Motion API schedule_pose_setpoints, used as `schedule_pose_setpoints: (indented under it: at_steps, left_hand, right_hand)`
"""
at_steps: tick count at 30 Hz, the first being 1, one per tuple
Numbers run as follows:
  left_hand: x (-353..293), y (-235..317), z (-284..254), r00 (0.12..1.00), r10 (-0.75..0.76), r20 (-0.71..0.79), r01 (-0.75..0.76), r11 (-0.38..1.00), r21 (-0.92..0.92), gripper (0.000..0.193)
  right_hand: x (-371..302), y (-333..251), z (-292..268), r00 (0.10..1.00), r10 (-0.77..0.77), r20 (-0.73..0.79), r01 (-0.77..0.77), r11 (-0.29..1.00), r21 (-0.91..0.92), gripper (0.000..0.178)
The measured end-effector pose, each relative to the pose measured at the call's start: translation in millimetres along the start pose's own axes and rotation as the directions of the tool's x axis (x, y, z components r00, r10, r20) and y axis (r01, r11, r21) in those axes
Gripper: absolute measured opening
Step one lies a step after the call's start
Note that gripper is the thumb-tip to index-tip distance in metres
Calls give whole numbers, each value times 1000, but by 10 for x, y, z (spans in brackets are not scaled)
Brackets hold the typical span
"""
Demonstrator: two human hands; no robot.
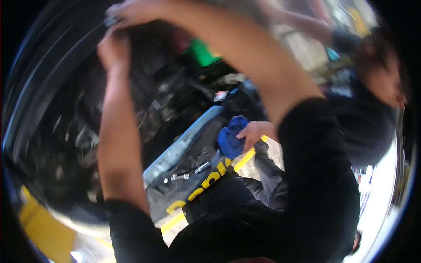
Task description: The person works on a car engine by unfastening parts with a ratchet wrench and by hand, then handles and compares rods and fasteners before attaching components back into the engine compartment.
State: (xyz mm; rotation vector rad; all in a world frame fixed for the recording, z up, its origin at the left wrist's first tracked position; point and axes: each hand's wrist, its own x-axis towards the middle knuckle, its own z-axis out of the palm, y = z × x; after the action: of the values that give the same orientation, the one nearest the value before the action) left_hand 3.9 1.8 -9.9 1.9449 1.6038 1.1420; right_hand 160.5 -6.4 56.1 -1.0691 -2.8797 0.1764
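Note:
Both my arms reach up to the top left of a blurred picture, over a dark engine bay (166,101). My right hand (131,11) is at the top edge, its fingers closed at a small grey part (111,19). My left hand (115,48) is just below it, knuckles curled toward the same spot; blur hides whether it holds anything. Black sleeves cover both my upper arms.
A second person in a dark shirt stands at the right, one hand (255,131) on a blue cloth (231,139). Metal tools (188,174) lie on a dark mat with yellow print (206,179) over the car's light-blue edge. A green cap (201,52) sits deep in the bay.

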Motion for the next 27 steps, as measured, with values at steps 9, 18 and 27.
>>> schedule_pose_setpoints:
  at_steps: [9, 18, 27]
  left_hand:
    - [23, -66, 156, 977, 143, -158, -120, 982, 146, 27]
    - [74, -23, 47, 997, -45, -70, 47, 998, 29, 23]
    - [-9, 66, 21, 987, -12, -162, -5, 995, -101, 22]
  right_hand:
    - [425, 304, -483, 1000, -31, 3, 30, 944, -328, 50]
    - [563, 277, -241, 999, 30, -20, -32, 992, -125, 36]
    - [453, 102, -672, 988, 105, 113, -48, 907, -419, 35]
